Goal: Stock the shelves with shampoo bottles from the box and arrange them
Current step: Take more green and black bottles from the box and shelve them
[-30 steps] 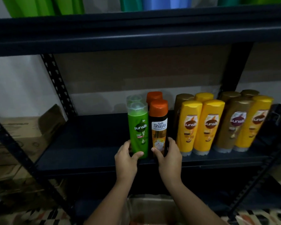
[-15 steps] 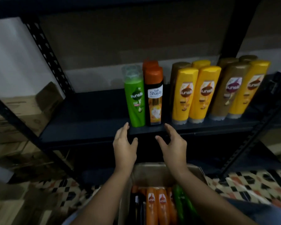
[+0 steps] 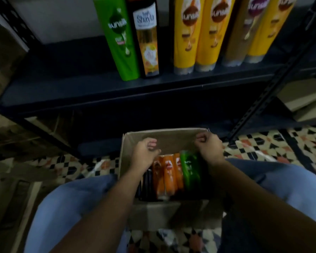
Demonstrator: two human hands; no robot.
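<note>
While boxed, three orange bottles, one green bottle

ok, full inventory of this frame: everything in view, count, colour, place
green Sunsilk bottle: 1, green, upright on shelf, leftmost of the row
Shayla bottle: 1, black with orange label, right of the green one
yellow Sunsilk bottles: at least 3, yellow, on shelf; tops cut off
brown Sunsilk bottle: 1, brown, among the yellow ones
shelf: 1, dark metal
box: 1, cardboard, open, between the knees
boxed bottles: about 3 orange, 1 green, some black; lying in box
floor: patterned tiles
hands: left, right, fingers curled, over the box
</note>
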